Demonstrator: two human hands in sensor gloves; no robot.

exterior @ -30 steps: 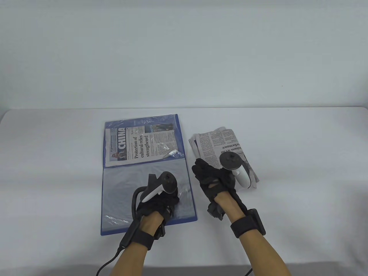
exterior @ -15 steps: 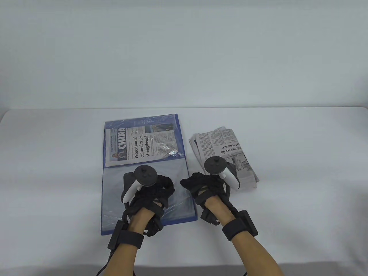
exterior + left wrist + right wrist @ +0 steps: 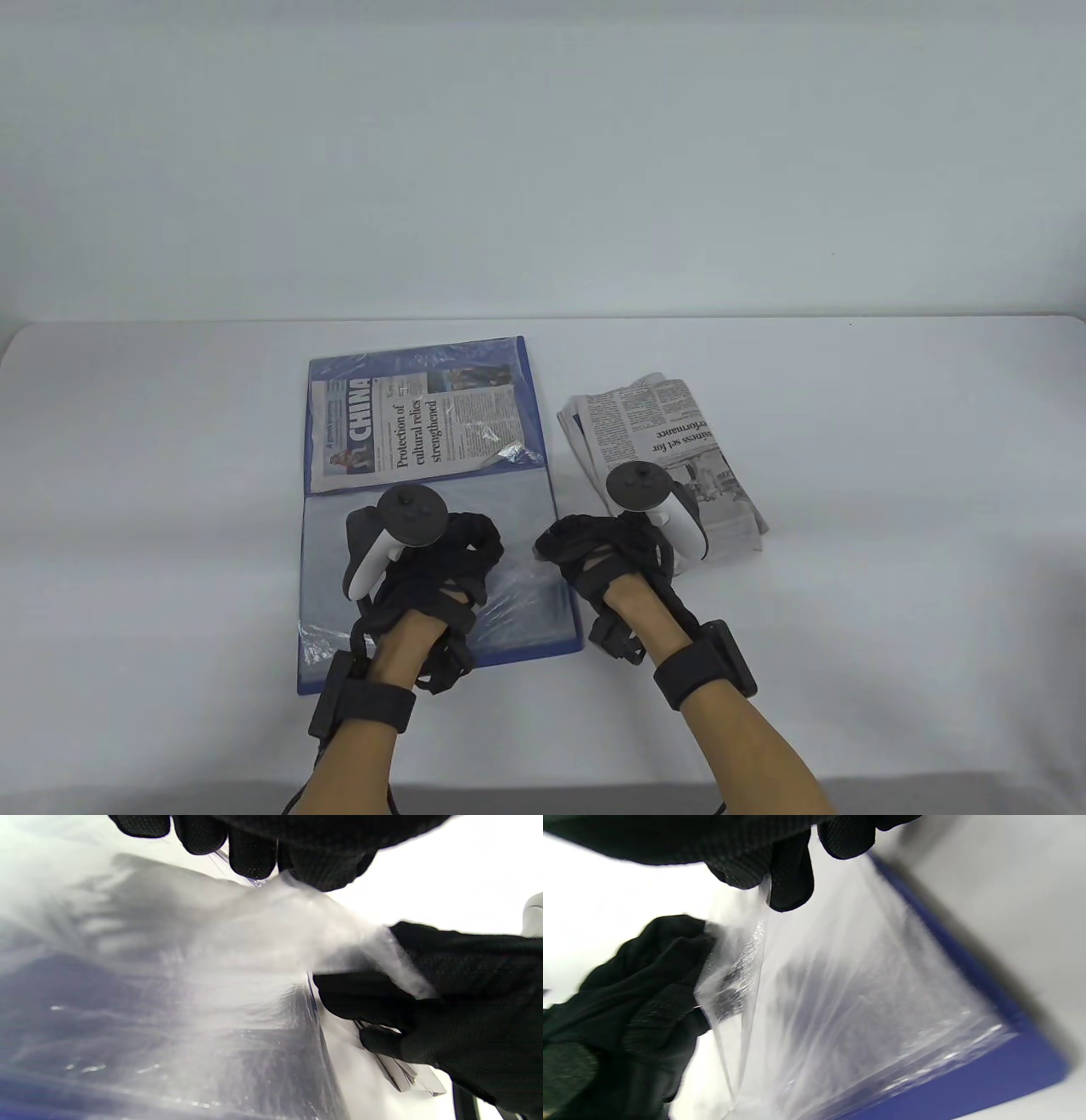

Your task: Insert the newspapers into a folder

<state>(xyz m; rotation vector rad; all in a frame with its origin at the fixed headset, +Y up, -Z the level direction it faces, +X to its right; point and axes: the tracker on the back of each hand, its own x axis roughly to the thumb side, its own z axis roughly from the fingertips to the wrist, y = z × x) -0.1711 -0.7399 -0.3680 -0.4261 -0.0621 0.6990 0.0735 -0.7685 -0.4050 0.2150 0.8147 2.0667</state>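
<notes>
An open blue folder [image 3: 533, 399] lies left of centre. Its far half holds a "CHINA" newspaper [image 3: 416, 424] inside a clear sleeve. On the near half, my left hand [image 3: 479, 543] and right hand [image 3: 556, 543] meet at the right edge of a clear sleeve [image 3: 530, 590]. In the left wrist view the left fingers [image 3: 252, 857] hold the sleeve [image 3: 212, 963] at its edge. In the right wrist view the right fingers [image 3: 789, 887] pinch one layer of the sleeve [image 3: 861, 984] and the left hand [image 3: 640, 984] grips another. The layers are pulled apart. A folded loose newspaper [image 3: 662, 433] lies right of the folder.
The white table [image 3: 891, 509] runs wide on both sides of the folder and the newspaper stack. A plain pale wall stands behind the table's far edge. A cable trails from my left wrist off the bottom edge.
My right hand has moved left from the loose newspaper to the folder's right edge. My left hand has moved forward over the near sleeve and turned. Both now hold the sleeve.
</notes>
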